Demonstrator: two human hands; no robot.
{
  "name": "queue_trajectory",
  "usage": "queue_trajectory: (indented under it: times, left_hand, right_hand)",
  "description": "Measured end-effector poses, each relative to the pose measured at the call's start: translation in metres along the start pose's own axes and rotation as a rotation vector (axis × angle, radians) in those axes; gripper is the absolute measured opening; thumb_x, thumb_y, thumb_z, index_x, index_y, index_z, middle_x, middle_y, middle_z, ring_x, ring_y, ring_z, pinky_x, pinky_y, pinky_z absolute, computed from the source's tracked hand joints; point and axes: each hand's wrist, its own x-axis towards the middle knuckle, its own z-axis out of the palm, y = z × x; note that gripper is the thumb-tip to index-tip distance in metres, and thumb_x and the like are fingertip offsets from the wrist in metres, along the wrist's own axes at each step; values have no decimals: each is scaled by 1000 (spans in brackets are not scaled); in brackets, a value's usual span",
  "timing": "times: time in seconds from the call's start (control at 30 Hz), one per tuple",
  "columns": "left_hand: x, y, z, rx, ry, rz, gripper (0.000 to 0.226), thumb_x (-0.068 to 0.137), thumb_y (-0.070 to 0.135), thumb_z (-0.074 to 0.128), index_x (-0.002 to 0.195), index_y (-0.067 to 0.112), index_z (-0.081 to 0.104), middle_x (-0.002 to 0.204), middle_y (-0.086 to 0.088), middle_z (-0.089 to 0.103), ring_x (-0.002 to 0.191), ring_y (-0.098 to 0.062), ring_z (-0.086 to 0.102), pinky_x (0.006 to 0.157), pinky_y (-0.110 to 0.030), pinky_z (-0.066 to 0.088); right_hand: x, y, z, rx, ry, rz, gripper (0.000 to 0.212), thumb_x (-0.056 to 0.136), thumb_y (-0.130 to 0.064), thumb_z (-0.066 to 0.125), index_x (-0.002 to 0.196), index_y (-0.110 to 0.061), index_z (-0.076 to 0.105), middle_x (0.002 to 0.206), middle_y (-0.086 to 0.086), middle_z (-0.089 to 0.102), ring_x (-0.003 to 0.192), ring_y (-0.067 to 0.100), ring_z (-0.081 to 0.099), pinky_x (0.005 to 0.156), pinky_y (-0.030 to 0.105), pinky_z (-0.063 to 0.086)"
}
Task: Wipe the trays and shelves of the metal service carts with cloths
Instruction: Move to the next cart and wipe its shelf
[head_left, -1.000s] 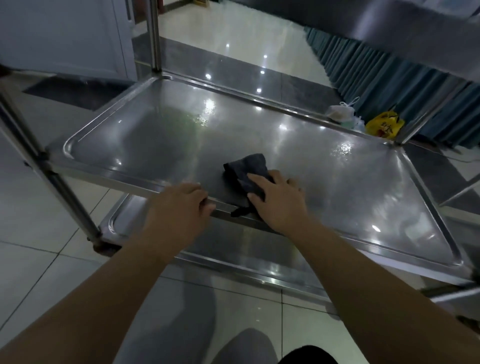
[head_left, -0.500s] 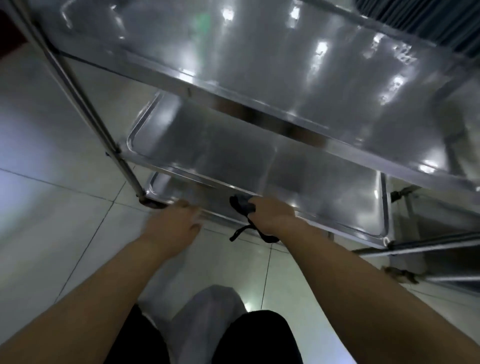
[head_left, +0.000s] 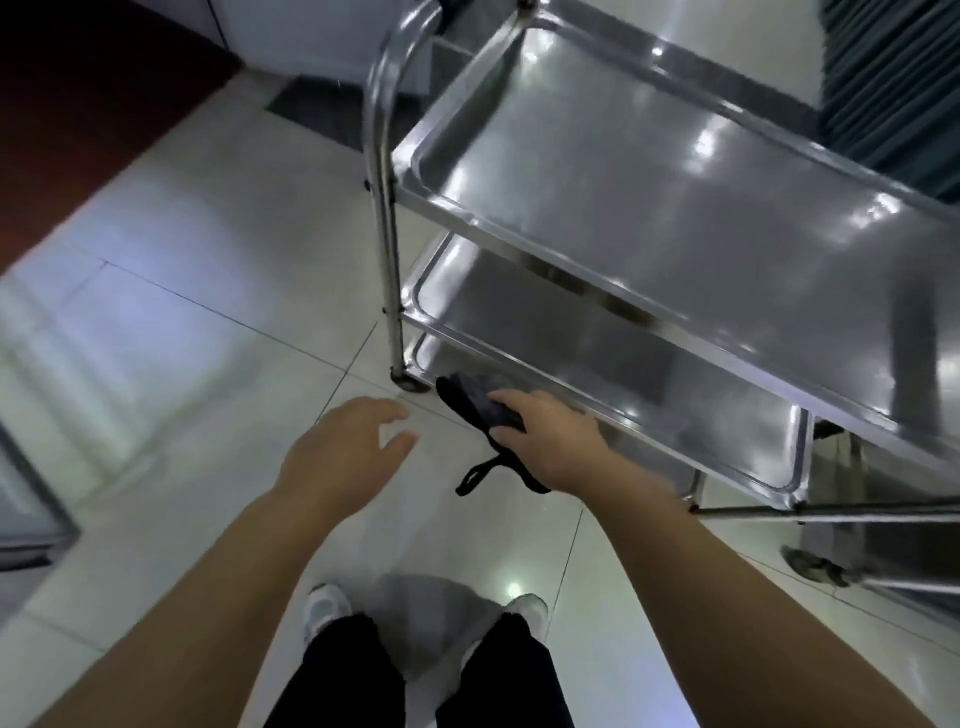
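Right hand (head_left: 556, 447) grips cloth (head_left: 483, 406); left hand (head_left: 337, 452) hovers, fingers spread.

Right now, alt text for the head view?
A person's right hand grips a dark grey cloth at the near edge of the lowest shelf of a three-tier stainless steel service cart, seen from above. The left hand hovers open over the pale tiled floor, holding nothing.

L grip (head_left: 340, 454) open, spread; R grip (head_left: 556, 441) clutching.
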Motion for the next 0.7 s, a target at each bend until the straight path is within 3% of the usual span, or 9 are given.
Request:
queue_trajectory:
  times: [0.13,0.33,0.57,0.7]
  left_hand:
    - [2,-54,-71,35,-3,11,35,89,47,52,119,30,58,123,8,57,106,-15,55,90,-35,46]
    - [19,-114,-171,72,96,23,32,88,48,52,114,30,60,116,10,60,99,-13,57,81,-31,45]
    - [58,-144,-248,-37,219,1,29,86,51,54,105,31,62,106,14,64,86,-7,60,72,-28,41]
    - [98,-151,-287,-48,252,18,28,87,49,55,105,29,63,106,12,65,87,-7,60,74,-28,43]
  right_hand:
    - [-4,-80,-7,22,94,-25,43,93,-44,44,136,-42,37,129,-2,47,112,24,51,98,50,37]
    - [10,-185,-23,108,194,-122,43,93,-41,48,135,-38,41,130,0,48,110,23,51,91,37,43]
    - [57,-260,-60,182,255,-225,42,93,-37,50,135,-35,44,115,2,54,101,21,52,83,34,42]
    - [100,-290,-84,195,285,-242,42,93,-36,49,135,-34,44,114,2,53,99,22,52,84,37,44]
